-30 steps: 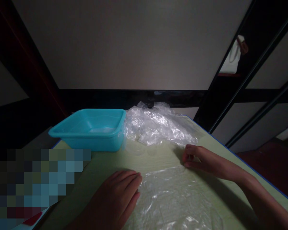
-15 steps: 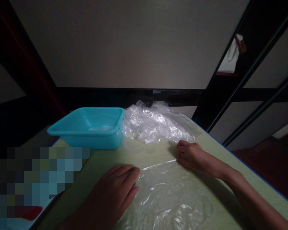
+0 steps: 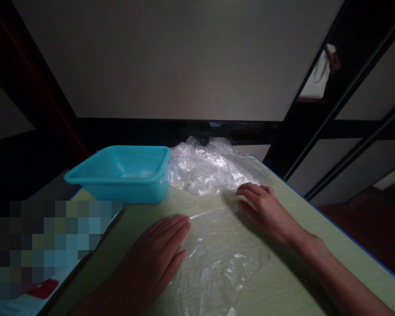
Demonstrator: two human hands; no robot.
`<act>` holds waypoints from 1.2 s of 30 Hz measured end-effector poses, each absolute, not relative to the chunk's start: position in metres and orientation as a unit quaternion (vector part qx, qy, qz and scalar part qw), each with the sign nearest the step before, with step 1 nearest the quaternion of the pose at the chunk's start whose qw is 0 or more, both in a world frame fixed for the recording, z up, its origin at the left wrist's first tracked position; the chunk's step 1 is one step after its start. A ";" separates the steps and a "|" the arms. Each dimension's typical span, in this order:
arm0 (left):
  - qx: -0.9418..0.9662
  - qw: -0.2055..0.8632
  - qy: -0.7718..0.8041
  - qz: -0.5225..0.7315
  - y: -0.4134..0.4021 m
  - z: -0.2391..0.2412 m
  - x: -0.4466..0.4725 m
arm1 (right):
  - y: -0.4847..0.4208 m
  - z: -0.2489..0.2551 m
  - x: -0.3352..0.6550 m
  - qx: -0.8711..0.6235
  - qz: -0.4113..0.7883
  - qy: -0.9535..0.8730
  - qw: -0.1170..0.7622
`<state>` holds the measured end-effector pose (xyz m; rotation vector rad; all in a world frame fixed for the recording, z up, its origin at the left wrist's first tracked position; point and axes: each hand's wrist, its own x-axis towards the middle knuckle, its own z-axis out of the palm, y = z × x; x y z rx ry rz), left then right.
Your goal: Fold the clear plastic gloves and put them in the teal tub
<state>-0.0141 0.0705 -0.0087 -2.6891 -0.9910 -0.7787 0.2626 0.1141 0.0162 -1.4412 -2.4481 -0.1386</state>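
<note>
A clear plastic sheet [image 3: 217, 256] lies flat on the pale green table [image 3: 303, 281]. My left hand [image 3: 154, 259] rests palm down on the sheet's left edge, fingers stretched out and together. My right hand [image 3: 261, 206] is at the sheet's far right corner, fingers bent down onto the plastic; whether they pinch it I cannot make out. Just beyond that hand lies a crumpled heap of clear plastic [image 3: 210, 169].
A turquoise plastic tub [image 3: 121, 173] stands at the table's far left, touching the crumpled heap. The table's blue-trimmed right edge [image 3: 349, 237] runs diagonally past my right arm. A blurred patch covers the lower left. Dark frames and a wall stand behind.
My right hand has slid away from me and leftwards, taking the sheet's far edge with it toward the crumpled heap. My left hand has stayed flat on the sheet.
</note>
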 end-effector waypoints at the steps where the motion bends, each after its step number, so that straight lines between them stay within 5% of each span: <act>1: -0.907 0.083 -0.312 -0.270 0.070 -0.007 -0.014 | 0.110 0.019 0.259 -0.477 -0.029 -0.866 0.147; 14: -0.919 0.057 -0.226 -0.319 0.066 0.003 -0.007 | 0.077 0.005 0.204 -0.268 0.231 -0.934 0.048; 36: -0.919 -0.012 -0.255 -0.301 0.065 -0.003 -0.010 | 0.084 0.016 0.237 -0.425 0.191 -0.885 -0.021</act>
